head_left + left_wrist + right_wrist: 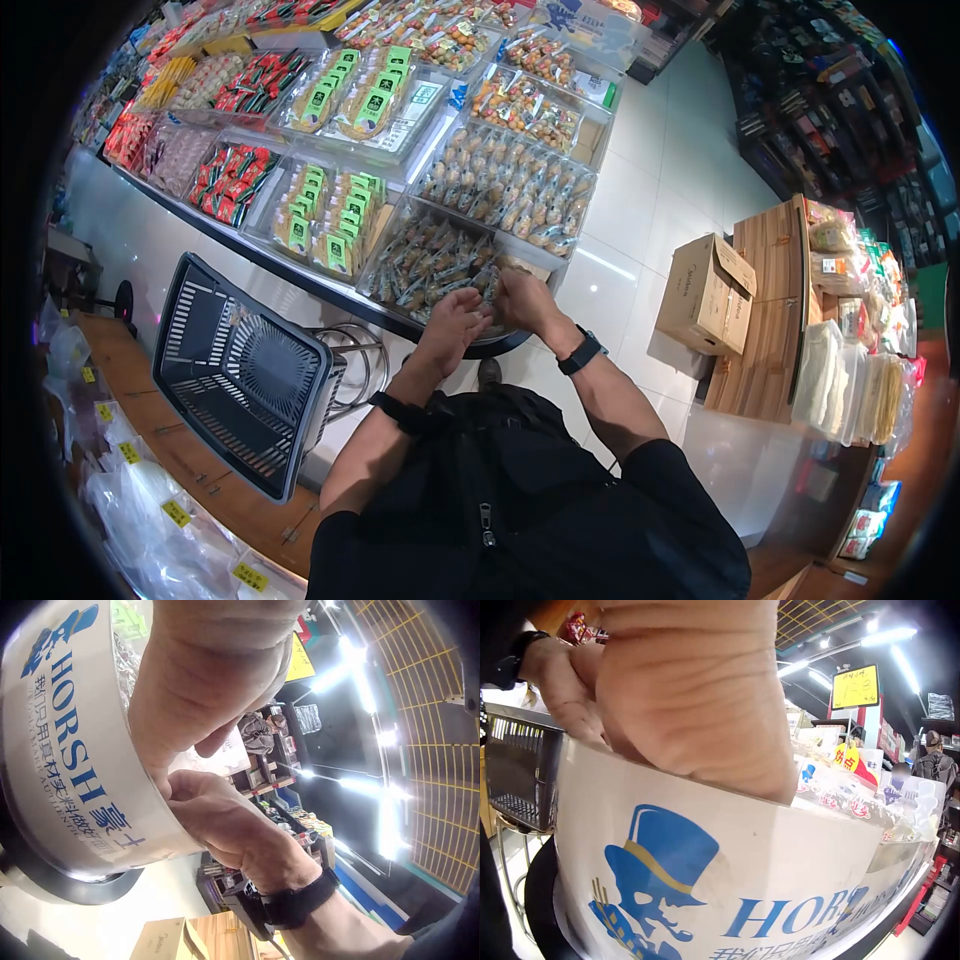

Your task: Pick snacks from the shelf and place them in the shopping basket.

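Both hands are at the near corner of a display bin (727, 825), its white outer wall printed with a blue hatted figure. In the head view the bin holds many small clear-wrapped brown snacks (415, 250). My right hand (525, 300) reaches over the rim, fingers curled at a wrapped snack (488, 280) in the corner; the fingertips are hidden in both wrist views. Facing it from the left, my left hand (455, 325) has its fingers loosely extended beside that snack. The right hand (232, 832) bends over the rim in the left wrist view.
A dark plastic basket (250, 365) stands on a metal frame to my left. Trays of green-labelled packs (320, 225) and other wrapped snacks (515, 180) adjoin the bin. A cardboard box (705, 295) sits on the right, beside a wooden stand (765, 310).
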A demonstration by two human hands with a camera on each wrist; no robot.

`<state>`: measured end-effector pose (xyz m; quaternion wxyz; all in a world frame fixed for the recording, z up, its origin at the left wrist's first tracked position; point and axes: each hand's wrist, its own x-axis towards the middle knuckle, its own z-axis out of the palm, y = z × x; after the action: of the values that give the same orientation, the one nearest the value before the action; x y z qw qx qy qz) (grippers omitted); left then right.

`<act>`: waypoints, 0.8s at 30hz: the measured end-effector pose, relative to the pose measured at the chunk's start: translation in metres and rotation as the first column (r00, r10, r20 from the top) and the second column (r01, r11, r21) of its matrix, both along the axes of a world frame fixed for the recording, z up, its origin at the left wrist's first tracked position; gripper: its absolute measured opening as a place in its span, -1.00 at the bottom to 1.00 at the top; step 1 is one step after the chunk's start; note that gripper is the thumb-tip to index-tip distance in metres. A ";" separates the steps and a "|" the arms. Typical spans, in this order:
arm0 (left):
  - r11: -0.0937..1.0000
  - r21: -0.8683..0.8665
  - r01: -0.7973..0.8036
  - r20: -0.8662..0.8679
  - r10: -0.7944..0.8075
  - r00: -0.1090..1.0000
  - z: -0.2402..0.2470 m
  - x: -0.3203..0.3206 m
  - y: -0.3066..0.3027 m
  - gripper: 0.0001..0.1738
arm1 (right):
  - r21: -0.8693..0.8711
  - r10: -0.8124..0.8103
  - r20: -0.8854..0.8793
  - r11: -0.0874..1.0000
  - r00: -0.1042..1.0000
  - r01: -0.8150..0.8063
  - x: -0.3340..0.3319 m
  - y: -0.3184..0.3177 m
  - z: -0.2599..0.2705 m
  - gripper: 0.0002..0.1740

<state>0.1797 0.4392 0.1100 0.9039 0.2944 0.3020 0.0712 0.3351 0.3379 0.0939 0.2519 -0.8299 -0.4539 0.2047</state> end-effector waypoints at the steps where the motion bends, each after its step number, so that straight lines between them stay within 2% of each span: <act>1: 1.000 0.000 -0.001 0.001 0.001 1.000 0.000 0.000 0.000 -0.51 | -0.019 -0.003 -0.013 1.000 1.000 0.003 0.001 -0.001 0.001 -0.82; 8: 0.999 -0.036 -0.020 0.004 0.020 1.000 0.000 0.000 0.002 -0.52 | -0.178 -0.036 -0.146 0.984 0.989 0.010 0.017 0.005 0.011 -0.85; 11: 0.998 -0.049 -0.026 0.000 0.026 1.000 0.000 0.000 0.001 -0.53 | -0.135 0.008 -0.135 0.991 0.991 -0.026 0.020 0.003 0.011 -0.85; 16: 0.999 -0.034 -0.034 -0.010 0.034 0.999 0.003 0.000 0.001 -0.53 | -0.200 0.063 -0.048 0.977 0.997 -0.071 0.024 -0.001 0.017 -0.85; 21: 0.999 -0.046 -0.024 0.089 0.028 0.996 0.007 -0.008 0.005 -0.54 | -0.206 0.050 0.046 0.978 0.998 -0.039 0.019 -0.003 0.038 -0.85; 23: 1.000 -0.015 0.023 0.154 -0.020 0.988 0.012 -0.019 0.010 -0.56 | -0.165 0.090 0.021 0.983 0.996 -0.086 0.027 -0.010 0.027 -0.84; 24: 0.998 0.024 0.056 0.183 -0.060 0.981 0.016 -0.024 0.012 -0.56 | -0.160 0.020 -0.124 0.986 0.992 -0.040 0.029 -0.014 0.025 -0.81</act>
<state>0.1556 0.4516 0.1261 0.9268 0.3037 0.2079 0.0746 0.3643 0.3234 0.1193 0.2075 -0.8268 -0.4318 0.2949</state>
